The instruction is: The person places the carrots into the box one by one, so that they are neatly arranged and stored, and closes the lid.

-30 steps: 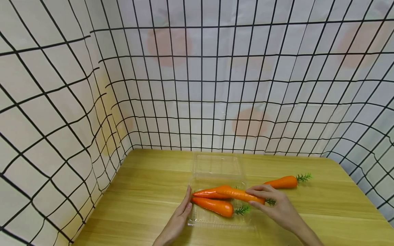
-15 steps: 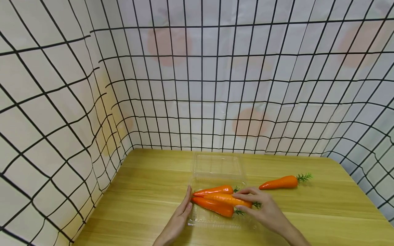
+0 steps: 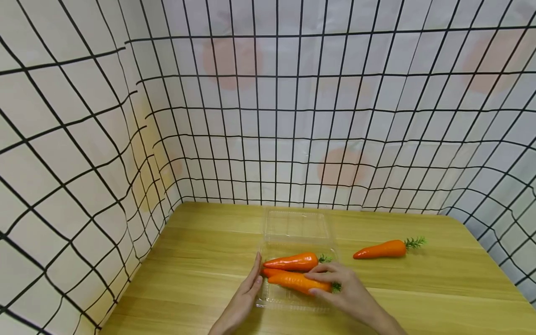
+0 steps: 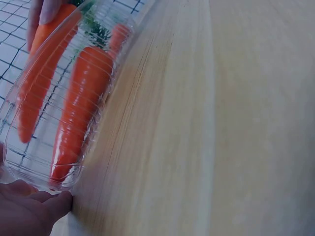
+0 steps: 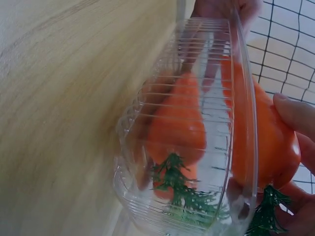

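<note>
In the head view my right hand (image 3: 349,293) pinches an orange carrot (image 3: 293,281) by its thick end, with the green top beyond the fingers. This carrot is over a clear plastic clamshell box (image 3: 289,302), its tip pointing left. Inside the box lies another carrot (image 3: 293,262) at the far side. A third carrot (image 3: 271,272) is mostly hidden beneath the held one. My left hand (image 3: 244,295) stands against the box's left end with fingers extended. The left wrist view shows its fingertips at the box's lower edge.
A carrot (image 3: 382,250) with a green top lies on the wooden table (image 3: 439,279) to the right of the box. The clear lid (image 3: 297,224) lies folded back behind the box. White walls with black grid lines (image 3: 289,111) enclose the back and sides.
My right hand has carried its carrot left and toward the near side of the box, over the carrot lying there. My left hand has stayed at the box's left end.
</note>
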`<action>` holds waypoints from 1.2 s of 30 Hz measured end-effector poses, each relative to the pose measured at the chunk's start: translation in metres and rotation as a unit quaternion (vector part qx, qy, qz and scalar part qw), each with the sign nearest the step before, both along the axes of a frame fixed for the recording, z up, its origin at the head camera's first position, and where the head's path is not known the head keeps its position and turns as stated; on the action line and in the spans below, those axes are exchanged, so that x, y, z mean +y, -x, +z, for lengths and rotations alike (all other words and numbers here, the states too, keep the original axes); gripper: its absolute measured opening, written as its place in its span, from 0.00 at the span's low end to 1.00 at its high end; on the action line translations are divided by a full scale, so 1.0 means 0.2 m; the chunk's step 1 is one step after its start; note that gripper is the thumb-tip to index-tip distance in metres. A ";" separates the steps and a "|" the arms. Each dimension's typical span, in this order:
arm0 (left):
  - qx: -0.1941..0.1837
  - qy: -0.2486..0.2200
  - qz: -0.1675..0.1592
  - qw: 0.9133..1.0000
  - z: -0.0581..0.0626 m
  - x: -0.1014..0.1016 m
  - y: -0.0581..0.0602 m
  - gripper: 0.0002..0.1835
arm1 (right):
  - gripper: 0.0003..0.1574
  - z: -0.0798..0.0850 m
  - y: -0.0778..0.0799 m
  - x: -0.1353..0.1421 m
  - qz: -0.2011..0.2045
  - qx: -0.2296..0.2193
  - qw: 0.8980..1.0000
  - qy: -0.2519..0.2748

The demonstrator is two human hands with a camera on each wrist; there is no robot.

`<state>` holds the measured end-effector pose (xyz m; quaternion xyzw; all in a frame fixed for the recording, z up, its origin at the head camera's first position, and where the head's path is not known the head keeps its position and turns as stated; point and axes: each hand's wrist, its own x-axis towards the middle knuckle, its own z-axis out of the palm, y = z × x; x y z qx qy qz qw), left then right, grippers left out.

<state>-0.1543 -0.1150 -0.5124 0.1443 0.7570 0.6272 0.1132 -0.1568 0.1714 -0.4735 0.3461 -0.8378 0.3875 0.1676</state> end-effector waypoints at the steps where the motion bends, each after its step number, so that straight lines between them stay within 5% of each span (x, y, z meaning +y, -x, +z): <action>1: 0.002 0.001 -0.001 1.000 0.00 0.00 0.00 0.33 | 0.18 0.00 0.00 0.00 -0.004 0.002 1.000 -0.006; 23: 0.002 0.003 0.003 1.000 0.00 0.00 0.00 0.33 | 0.19 -0.06 0.00 -0.06 -0.035 0.054 0.993 -0.099; 36: 0.001 -0.001 0.000 1.000 0.00 0.00 0.00 0.33 | 0.19 -0.06 -0.03 -0.09 -0.082 -0.002 0.988 -0.133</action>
